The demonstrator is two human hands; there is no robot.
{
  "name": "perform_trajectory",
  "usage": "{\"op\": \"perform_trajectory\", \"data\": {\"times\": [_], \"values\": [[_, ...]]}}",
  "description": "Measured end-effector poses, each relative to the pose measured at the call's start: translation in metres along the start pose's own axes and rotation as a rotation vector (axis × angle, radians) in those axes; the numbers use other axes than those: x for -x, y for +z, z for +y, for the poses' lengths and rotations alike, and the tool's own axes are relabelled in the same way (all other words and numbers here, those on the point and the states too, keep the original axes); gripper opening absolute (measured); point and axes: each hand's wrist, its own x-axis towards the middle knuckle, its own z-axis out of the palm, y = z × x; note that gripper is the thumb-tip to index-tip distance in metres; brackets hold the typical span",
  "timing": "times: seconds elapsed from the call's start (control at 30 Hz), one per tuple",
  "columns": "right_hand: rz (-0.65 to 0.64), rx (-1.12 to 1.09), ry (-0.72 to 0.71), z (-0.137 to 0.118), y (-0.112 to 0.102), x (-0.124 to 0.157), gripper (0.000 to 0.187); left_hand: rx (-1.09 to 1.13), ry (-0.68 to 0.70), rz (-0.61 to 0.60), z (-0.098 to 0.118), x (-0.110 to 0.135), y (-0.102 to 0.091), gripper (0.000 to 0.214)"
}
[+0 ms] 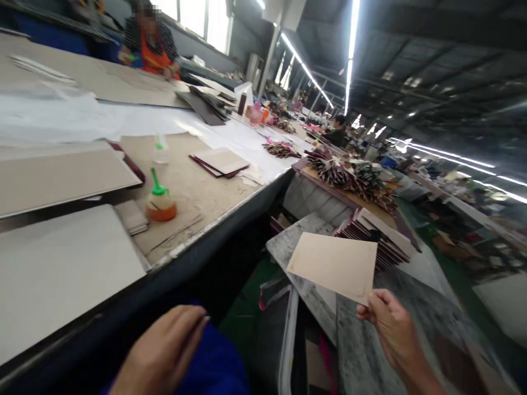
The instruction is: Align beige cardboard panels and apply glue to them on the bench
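Note:
My right hand (389, 312) pinches a beige rectangular board (335, 263) by its near right corner, thumb against fingers. The board is held up over a grey-streaked side bench, in front of a stack of dark-red-edged boards (374, 238). Low at the front, my left hand (167, 345) is above the blue cloth over my lap. Its fingers are bent and pressed together with the thumb alongside, and nothing shows in them. Left of that hand, a large pale panel (74, 274) lies on the worktable's near edge.
On the worktable (181, 241) stand a green-capped glue bottle (161, 206) and a clear bottle (161, 151). A small stack of boards (220, 162) lies farther back. Bundled strips (349, 175) lie beyond the side bench (366, 340). A person in an orange apron (152, 52) works across the table.

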Motion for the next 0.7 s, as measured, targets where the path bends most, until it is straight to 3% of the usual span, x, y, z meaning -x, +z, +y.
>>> {"op": "perform_trajectory", "data": {"times": [0.1, 0.2, 0.37, 0.53, 0.7], "values": [[-0.192, -0.246, 0.145, -0.031, 0.050, 0.028, 0.033, -0.090, 0.151, -0.105, 0.016, -0.008, 0.010, 0.017], [-0.385, -0.388, 0.260, -0.049, 0.093, 0.054, 0.034, -0.207, 0.237, -0.105, 0.027, -0.015, 0.016, 0.014], [-0.669, -0.460, 0.331, -0.060, 0.147, 0.084, 0.030, -0.340, 0.305, -0.046, 0.015, -0.016, -0.007, 0.007], [-0.809, -0.441, 0.335, -0.070, 0.171, 0.098, 0.028, -0.423, 0.297, -0.011, -0.001, -0.014, -0.034, 0.008], [-0.856, -0.376, 0.346, -0.071, 0.166, 0.097, 0.034, -0.424, 0.316, -0.048, -0.002, -0.012, -0.033, 0.005]]}}
